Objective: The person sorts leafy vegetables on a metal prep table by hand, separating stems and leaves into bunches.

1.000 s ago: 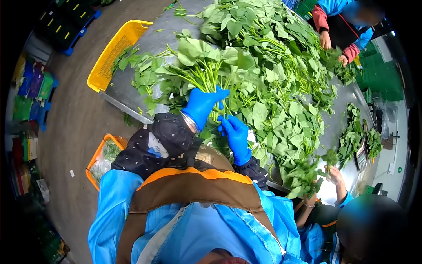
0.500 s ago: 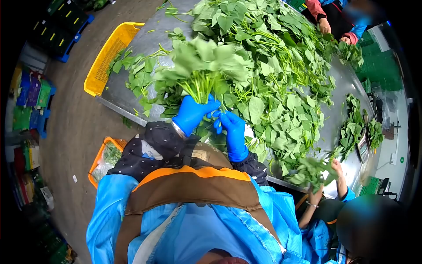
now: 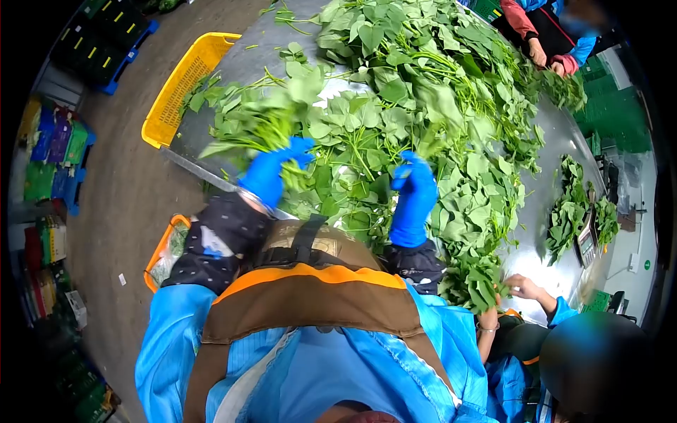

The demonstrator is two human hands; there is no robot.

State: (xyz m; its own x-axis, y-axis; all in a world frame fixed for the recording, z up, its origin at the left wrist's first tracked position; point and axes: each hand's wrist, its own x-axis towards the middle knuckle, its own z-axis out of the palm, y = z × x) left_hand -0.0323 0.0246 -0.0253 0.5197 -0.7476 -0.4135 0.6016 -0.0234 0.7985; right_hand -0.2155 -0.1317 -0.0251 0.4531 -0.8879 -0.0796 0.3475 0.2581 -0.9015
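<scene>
Farther apart than 0.5 s ago, the person's 2 blue-gloved hands no longer meet in front of the apron: the left grip [image 3: 271, 173] sits lower and farther left, carrying its leafy bunch [image 3: 262, 125] along, while the right grip [image 3: 416, 187] stands off to the right. At the lower right, a co-worker's hand [image 3: 525, 289] is also lower than before, next to greens [image 3: 481, 280] at the near edge.

The left grip is closed around the stems of the leafy bunch, which tilts toward the left above the near left part of the metal counter [image 3: 539, 204]; motion blurs its leaves. The right grip has its fingers bent over the leaf pile [image 3: 377, 134]; a blurred leafy sprig [image 3: 438, 106] shows just above them, and I cannot tell whether they pinch it. The leaf pile spreads between the 2 hands and on toward the far side of the counter.

Beside the counter's left edge stands a yellow basket [image 3: 161, 106], and lower down, near the left sleeve, an orange crate [image 3: 159, 247] holds bagged greens. At the upper right, a second co-worker's hands [image 3: 537, 53] are at more greens [image 3: 564, 90]. Toward the right end of the counter, a small keyed device [image 3: 587, 243] lies between 2 leafy heaps [image 3: 566, 215].
</scene>
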